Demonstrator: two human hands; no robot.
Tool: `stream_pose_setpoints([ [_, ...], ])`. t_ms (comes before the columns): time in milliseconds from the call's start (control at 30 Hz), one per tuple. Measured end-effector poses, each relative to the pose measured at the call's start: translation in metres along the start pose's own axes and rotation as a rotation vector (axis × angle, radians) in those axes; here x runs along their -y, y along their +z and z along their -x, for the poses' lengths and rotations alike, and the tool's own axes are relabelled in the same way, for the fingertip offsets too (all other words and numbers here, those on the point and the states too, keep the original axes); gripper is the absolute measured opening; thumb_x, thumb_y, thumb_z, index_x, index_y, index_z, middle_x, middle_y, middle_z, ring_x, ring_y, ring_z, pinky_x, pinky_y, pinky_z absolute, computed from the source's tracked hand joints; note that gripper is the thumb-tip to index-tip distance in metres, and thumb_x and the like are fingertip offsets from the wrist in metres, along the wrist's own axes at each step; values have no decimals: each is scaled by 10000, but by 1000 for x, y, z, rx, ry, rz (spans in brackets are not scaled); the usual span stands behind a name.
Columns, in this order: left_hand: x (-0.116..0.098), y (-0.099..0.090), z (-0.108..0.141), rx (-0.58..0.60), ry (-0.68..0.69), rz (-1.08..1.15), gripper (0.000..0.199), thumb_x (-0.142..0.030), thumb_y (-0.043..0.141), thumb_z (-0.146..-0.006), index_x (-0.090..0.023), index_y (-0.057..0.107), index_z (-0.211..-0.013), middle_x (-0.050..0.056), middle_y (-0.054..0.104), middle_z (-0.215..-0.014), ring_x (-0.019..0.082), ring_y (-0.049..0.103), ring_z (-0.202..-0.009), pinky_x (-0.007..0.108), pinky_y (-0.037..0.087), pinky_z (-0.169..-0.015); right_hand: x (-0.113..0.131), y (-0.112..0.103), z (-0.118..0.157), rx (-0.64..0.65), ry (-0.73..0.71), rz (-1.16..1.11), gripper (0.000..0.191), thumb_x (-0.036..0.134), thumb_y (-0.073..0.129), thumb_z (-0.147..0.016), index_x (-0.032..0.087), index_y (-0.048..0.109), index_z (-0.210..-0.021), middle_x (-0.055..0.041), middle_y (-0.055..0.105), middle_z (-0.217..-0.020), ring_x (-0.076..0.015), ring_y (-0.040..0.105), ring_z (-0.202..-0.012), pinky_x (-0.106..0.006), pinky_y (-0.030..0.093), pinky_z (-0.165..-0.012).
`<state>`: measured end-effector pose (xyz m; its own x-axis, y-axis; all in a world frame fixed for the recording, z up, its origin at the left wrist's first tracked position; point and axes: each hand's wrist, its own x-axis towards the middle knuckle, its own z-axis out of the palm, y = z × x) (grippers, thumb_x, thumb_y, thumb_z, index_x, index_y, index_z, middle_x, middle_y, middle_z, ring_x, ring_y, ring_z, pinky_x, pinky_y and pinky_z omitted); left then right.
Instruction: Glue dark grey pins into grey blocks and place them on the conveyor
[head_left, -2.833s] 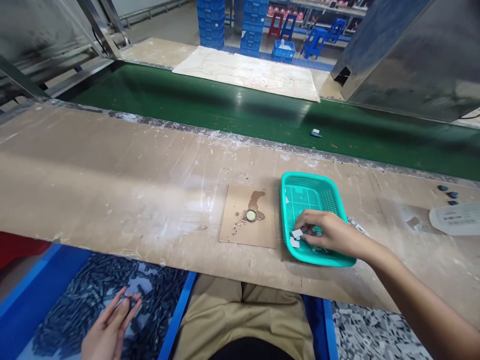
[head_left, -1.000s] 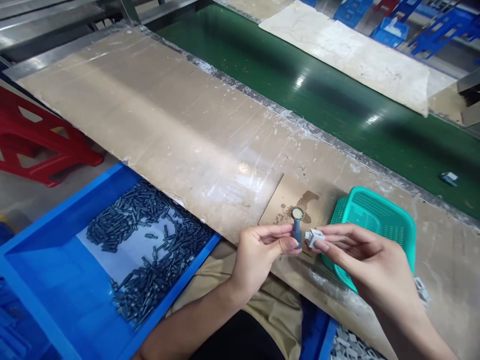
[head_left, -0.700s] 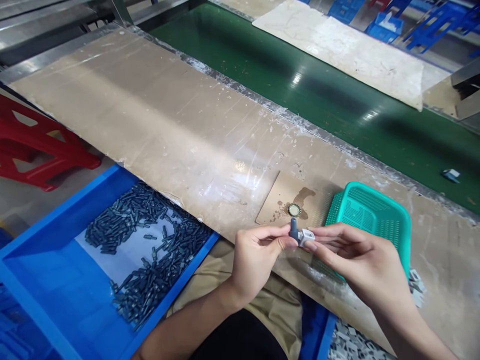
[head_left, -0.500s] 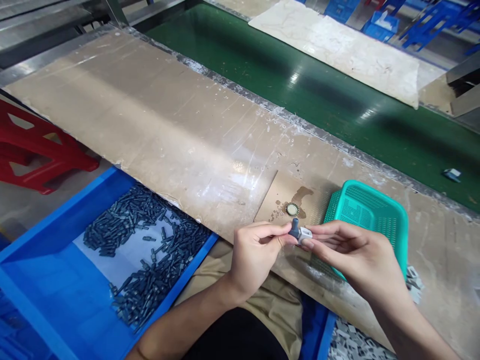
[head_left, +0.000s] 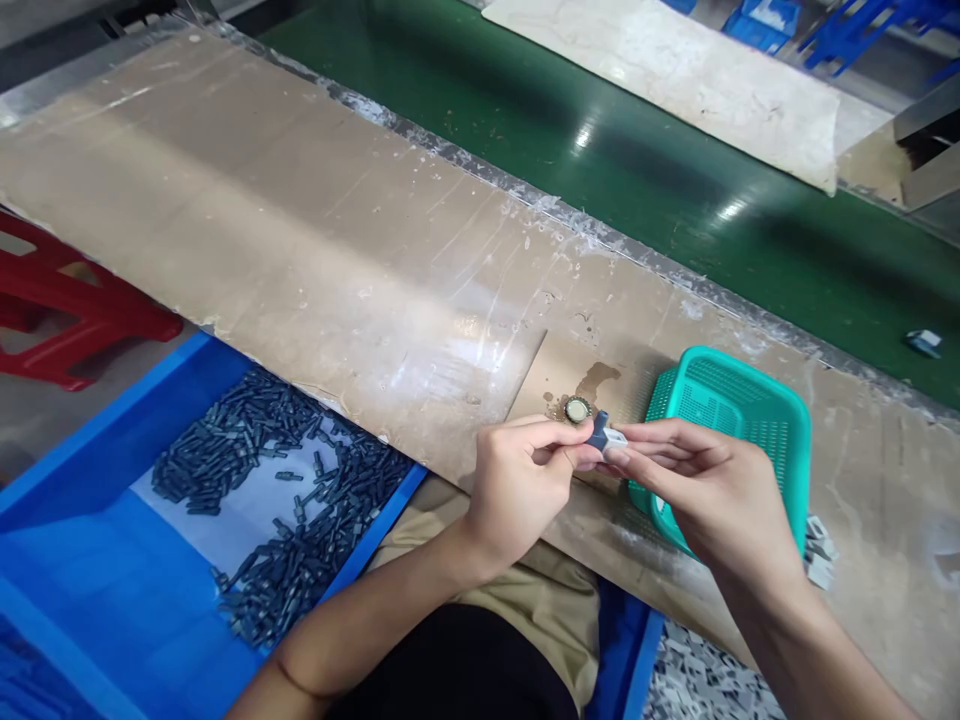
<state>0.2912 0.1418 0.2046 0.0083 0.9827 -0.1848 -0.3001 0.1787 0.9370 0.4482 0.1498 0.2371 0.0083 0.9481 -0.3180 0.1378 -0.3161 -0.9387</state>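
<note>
Between my thumb and fingertips, my left hand point(head_left: 525, 480) pinches a dark grey-blue plastic fitting point(head_left: 599, 430) with a short stub pointing up. My right hand point(head_left: 712, 490) grips a small light-grey rectangular plastic piece point(head_left: 615, 439) with an opening in it. The two pieces touch end to end; how deep one sits in the other is hidden by my fingers. Just behind them, a round bottle-cap-like dish point(head_left: 577, 409) rests on a wet-stained cardboard piece point(head_left: 534, 385).
A green basket point(head_left: 799, 440) stands by my right hand, grey pieces point(head_left: 820, 550) beside it. Left below is a blue bin point(head_left: 82, 560) of dark fittings point(head_left: 225, 440); lower right, a heap of grey pieces point(head_left: 705, 680). A green conveyor belt point(head_left: 480, 120) carries one small part point(head_left: 922, 342).
The held pieces have turned and levelled, pressed closer together, the stub still up. The part on the belt appears farther right. My view has shifted slightly.
</note>
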Motion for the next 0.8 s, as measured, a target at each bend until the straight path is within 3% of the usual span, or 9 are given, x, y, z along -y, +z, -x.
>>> stream_pose_setpoints([
  [200, -4, 3, -10, 50, -78, 43, 119, -170, 676, -764, -179, 759, -849, 61, 726, -848, 202, 708, -738, 309, 602, -718, -4, -4, -3, -56, 23, -5, 242, 267, 845, -619, 197, 749, -830, -56, 761, -750, -208, 727, -646, -311, 623, -654],
  [300, -9, 1, -15, 136, -154, 95, 149, -164, 691, -749, -178, 759, -881, 71, 739, -868, 208, 708, -738, 321, 602, -714, -2, -9, -7, 15, 18, -6, 216, 289, 847, -621, 203, 731, -781, -34, 736, -676, -184, 705, -597, -282, 606, -612],
  [367, -15, 0, -17, 211, -193, 139, 183, -143, 686, -745, -182, 754, -910, 69, 745, -892, 202, 706, -729, 328, 601, -718, -1, -12, -9, 76, -20, -5, 312, 347, 860, -593, 225, 730, -849, -25, 724, -687, -182, 699, -627, -268, 590, -608],
  [467, -26, 1, -16, 272, -222, 182, 224, -110, 670, -745, -189, 746, -941, 60, 743, -957, 197, 703, -777, 320, 590, -747, -7, -13, -8, 130, -83, -3, 590, 511, 820, -594, 283, 678, -1119, -67, 729, -975, -249, 698, -887, -341, 582, -729],
  [533, -31, 3, -13, 279, -254, 192, 197, -94, 681, -728, -176, 743, -897, 62, 744, -923, 197, 701, -782, 303, 584, -727, -16, -12, -5, 165, -115, -12, 608, 587, 752, -644, 310, 648, -1174, -87, 662, -1187, -296, 647, -1047, -395, 569, -776],
  [667, -35, 7, -6, 218, -253, 215, 136, -89, 706, -710, -174, 605, -743, 46, 729, -831, 193, 703, -762, 278, 569, -682, -32, -1, 3, 180, -157, -32, 443, 590, 739, -657, 306, 688, -994, -81, 604, -1291, -325, 591, -1146, -407, 565, -745],
  [800, -39, 11, 4, 188, -171, 252, 202, -137, 720, -725, -194, 525, -730, 22, 712, -832, 190, 698, -836, 251, 557, -716, -35, 12, 13, 10, -218, -170, 510, 771, 694, -509, 331, 639, -760, -33, 689, -1140, -320, 607, -1114, -468, 543, -790],
])
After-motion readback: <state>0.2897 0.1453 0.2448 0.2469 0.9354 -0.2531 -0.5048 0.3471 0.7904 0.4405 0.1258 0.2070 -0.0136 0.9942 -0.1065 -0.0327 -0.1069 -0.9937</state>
